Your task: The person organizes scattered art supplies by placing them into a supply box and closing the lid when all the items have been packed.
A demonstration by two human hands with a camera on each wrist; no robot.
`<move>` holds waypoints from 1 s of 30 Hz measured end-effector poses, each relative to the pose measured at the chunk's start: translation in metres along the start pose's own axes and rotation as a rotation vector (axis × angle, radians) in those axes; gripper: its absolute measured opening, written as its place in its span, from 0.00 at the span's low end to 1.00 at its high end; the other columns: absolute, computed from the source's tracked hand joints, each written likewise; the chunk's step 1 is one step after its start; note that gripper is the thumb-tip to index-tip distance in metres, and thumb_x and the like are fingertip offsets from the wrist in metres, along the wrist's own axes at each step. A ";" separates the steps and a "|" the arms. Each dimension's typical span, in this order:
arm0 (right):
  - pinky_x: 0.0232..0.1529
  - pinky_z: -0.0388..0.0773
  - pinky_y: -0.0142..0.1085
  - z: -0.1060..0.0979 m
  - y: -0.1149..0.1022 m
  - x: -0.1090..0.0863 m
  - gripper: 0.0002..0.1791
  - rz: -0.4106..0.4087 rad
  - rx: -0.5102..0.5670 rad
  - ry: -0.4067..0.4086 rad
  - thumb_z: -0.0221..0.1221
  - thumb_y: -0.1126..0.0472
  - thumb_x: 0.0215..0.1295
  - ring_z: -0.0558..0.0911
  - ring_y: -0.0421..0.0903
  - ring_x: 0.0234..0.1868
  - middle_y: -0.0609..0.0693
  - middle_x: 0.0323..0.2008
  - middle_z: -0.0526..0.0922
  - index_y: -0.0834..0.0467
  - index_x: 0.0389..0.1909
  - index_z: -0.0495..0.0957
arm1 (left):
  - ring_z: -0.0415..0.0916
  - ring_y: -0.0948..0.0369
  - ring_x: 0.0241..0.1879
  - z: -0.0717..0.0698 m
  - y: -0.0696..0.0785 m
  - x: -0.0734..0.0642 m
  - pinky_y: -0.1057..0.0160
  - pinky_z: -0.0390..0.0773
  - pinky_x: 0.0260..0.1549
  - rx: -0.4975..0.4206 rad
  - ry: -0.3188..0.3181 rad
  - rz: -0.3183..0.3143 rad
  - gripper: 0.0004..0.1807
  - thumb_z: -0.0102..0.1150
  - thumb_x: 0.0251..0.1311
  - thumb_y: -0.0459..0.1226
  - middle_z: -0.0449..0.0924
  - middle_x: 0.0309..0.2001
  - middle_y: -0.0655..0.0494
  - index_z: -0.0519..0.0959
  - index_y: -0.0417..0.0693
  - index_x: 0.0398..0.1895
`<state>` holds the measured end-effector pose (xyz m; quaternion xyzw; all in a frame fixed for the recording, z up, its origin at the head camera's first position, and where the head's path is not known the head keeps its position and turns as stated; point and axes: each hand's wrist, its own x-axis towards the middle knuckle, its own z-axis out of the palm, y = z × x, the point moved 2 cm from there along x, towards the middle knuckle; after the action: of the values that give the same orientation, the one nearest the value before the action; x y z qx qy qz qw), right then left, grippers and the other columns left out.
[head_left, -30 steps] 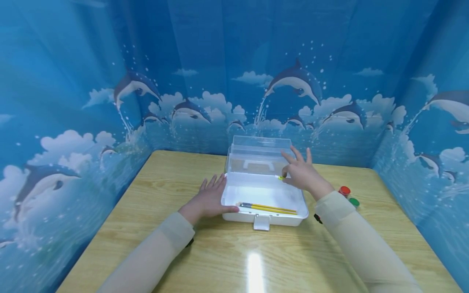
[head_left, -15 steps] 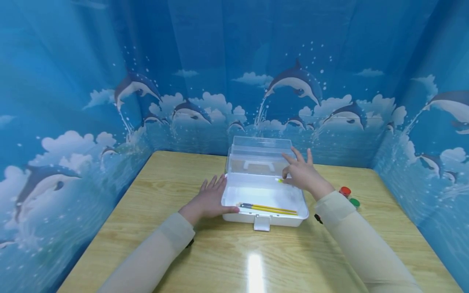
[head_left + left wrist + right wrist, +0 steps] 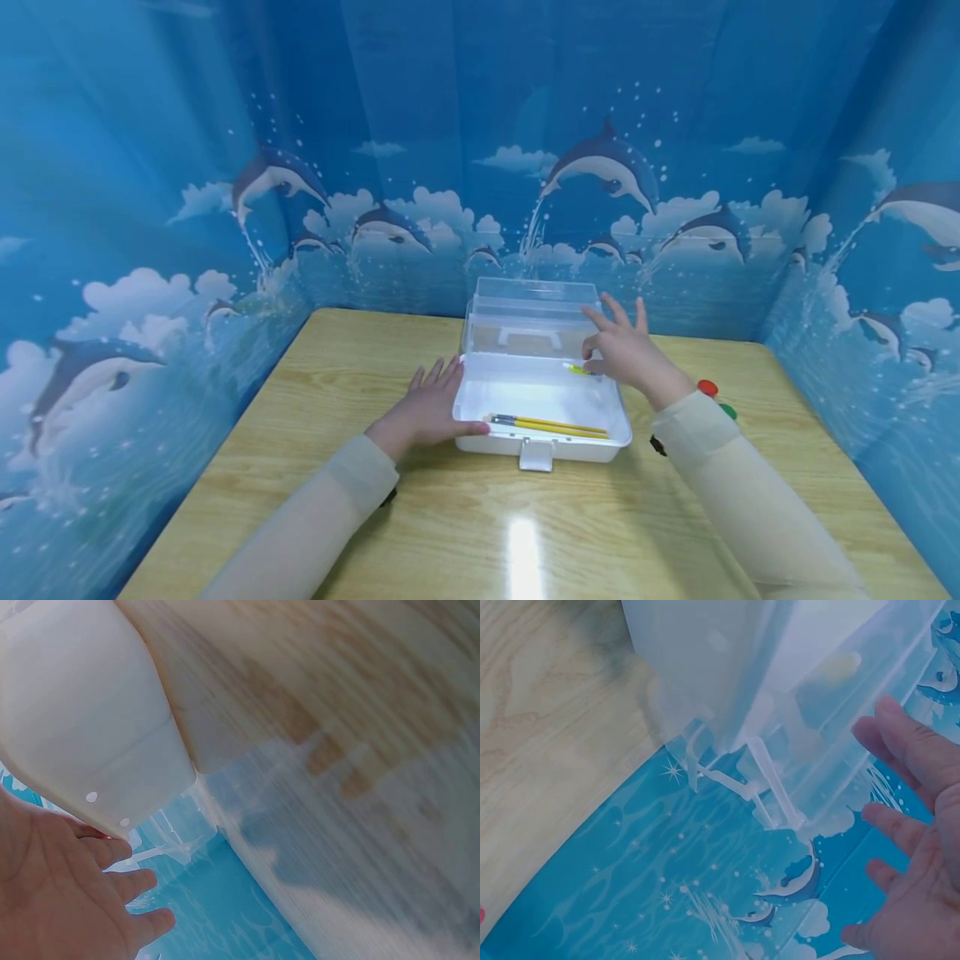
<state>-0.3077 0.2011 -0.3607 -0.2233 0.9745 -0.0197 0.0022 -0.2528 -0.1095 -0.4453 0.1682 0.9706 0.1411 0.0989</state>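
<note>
A white plastic box (image 3: 543, 452) with a clear lid (image 3: 536, 296) tipped back stands open on the table. My left hand (image 3: 429, 408) rests against its left side, fingers spread, thumb on the front corner. In the left wrist view those fingers (image 3: 131, 885) lie straight along the box wall. Two yellow-handled paintbrushes (image 3: 555, 426) lie along the front inside. Near the back right inside lies a slim yellow thing (image 3: 577, 368) with a whitish tip, its kind unclear. Just over its right end is my right hand (image 3: 628, 354), thumb and index finger close together, other fingers raised.
Right of the box, partly behind the right sleeve, stand a red-capped pot (image 3: 707, 387) and a green-capped pot (image 3: 728, 411). A dolphin-print curtain (image 3: 420, 125) encloses the back and sides of the wooden table (image 3: 360, 358).
My right hand has shifted slightly right and away from the yellow thing, which stays in the box with more of its length showing. The left hand has not moved.
</note>
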 end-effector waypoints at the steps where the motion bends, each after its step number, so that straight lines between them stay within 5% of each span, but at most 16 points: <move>1: 0.62 0.08 0.65 -0.001 0.000 -0.001 0.04 0.003 -0.001 0.003 0.72 0.56 0.58 0.33 0.64 0.78 0.59 0.78 0.52 0.43 0.31 0.87 | 0.28 0.49 0.79 0.000 0.000 0.000 0.44 0.30 0.74 0.002 0.001 0.001 0.70 0.46 0.47 0.81 0.32 0.81 0.51 0.37 0.45 0.81; 30: 0.64 0.12 0.67 -0.017 0.017 -0.048 0.07 0.015 -0.027 0.115 0.74 0.54 0.56 0.34 0.65 0.78 0.62 0.77 0.55 0.47 0.36 0.88 | 0.28 0.48 0.79 0.002 -0.002 0.001 0.43 0.30 0.74 0.013 0.012 0.015 0.71 0.44 0.46 0.82 0.31 0.81 0.51 0.37 0.45 0.81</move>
<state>-0.2723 0.2374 -0.3442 -0.2147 0.9748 -0.0193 -0.0569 -0.2538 -0.1105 -0.4477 0.1752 0.9708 0.1364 0.0907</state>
